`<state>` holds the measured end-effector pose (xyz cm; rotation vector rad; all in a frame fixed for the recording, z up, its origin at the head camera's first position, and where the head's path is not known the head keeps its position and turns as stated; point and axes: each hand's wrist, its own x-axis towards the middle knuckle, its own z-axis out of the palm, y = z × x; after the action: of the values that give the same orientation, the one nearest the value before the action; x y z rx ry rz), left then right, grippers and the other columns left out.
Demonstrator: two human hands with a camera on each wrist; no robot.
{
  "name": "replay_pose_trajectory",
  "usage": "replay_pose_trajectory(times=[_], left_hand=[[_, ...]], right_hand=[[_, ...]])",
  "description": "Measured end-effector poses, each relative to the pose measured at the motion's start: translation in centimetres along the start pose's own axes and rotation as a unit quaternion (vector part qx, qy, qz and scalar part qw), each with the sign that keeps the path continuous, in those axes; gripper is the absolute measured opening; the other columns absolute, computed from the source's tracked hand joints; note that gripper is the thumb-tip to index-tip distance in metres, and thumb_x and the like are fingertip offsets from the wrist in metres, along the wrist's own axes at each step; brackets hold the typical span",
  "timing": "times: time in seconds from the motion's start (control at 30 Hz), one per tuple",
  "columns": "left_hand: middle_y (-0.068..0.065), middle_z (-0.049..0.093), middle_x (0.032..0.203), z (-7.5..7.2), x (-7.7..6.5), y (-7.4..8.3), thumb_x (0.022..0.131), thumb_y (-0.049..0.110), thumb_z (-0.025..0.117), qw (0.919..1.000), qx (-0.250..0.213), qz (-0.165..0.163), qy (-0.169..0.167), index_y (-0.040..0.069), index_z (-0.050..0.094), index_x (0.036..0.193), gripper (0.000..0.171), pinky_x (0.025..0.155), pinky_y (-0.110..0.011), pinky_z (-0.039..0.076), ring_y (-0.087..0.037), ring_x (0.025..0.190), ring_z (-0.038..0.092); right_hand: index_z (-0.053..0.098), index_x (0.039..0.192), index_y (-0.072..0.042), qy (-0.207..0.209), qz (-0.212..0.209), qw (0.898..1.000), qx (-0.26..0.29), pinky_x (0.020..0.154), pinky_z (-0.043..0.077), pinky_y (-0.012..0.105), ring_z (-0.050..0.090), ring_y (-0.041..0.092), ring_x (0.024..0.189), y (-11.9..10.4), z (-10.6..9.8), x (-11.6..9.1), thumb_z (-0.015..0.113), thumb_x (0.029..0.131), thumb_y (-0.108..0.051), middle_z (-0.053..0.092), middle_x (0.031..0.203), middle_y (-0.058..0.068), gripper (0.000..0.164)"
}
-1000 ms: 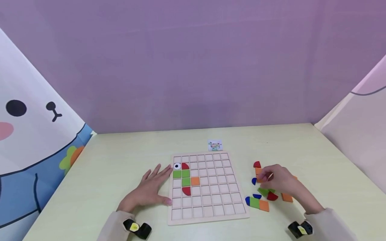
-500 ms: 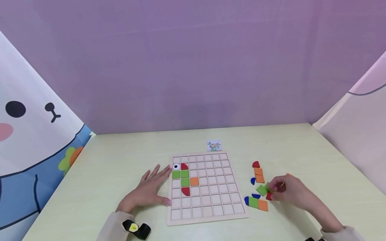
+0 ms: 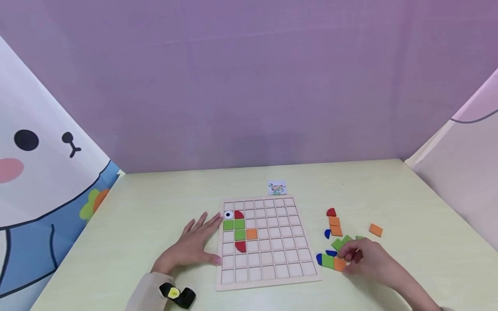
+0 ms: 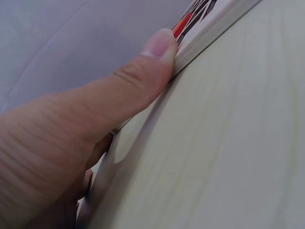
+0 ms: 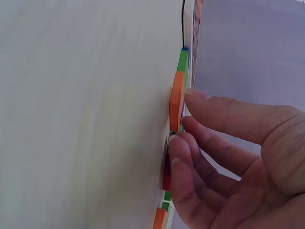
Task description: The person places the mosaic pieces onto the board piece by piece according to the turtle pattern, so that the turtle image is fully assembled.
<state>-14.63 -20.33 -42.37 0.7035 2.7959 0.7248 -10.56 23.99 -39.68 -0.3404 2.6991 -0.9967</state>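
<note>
A wooden grid board [image 3: 278,255] lies on the table with several tiles in its left cells: a round eye tile [image 3: 228,214], green squares [image 3: 240,235], red quarter-rounds [image 3: 241,246] and an orange square [image 3: 251,233]. Along the board's left side my left hand [image 3: 192,247] is spread, thumb and fingertips touching the rim; the left wrist view shows the thumb [image 4: 157,52] against the edge. My right hand [image 3: 367,261] has curled fingers at an orange square tile [image 5: 177,98] that ends a blue-green-orange row. Its thumb tip meets the tile; whether the fingers pinch it is unclear.
Loose pieces lie right of the board: orange squares [image 3: 335,225], a red quarter-round [image 3: 331,212], blue pieces [image 3: 327,233] and green tiles [image 3: 337,245]. One orange tile [image 3: 375,230] lies farther right. A small picture card [image 3: 277,187] sits behind the board. A purple backdrop [image 3: 249,86] stands behind the table.
My right hand has moved from the upper loose tiles, over the green and red pieces, down toward me to the orange tile. My left hand has stayed at the board's edge.
</note>
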Motion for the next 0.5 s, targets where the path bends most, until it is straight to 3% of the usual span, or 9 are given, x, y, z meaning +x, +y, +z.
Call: replay_pose_trajectory(times=[0.5], left_hand=[[-0.009, 0.020, 0.159, -0.16, -0.01, 0.25, 0.068, 0.062, 0.074, 1.0000, -0.001, -0.007, -0.004, 0.010, 0.024, 0.151, 0.110, 0.113, -0.065, 0.002, -0.044, 0.146, 0.003]], right_hand=[[0.062, 0.081, -0.012, 0.011, 0.042, 0.999, -0.028, 0.057, 0.040, 0.019, 0.046, 0.014, 0.071, -0.71, 0.82, 0.26, 0.082, 0.065, -0.001, 0.053, 0.075, 0.000, 0.027]])
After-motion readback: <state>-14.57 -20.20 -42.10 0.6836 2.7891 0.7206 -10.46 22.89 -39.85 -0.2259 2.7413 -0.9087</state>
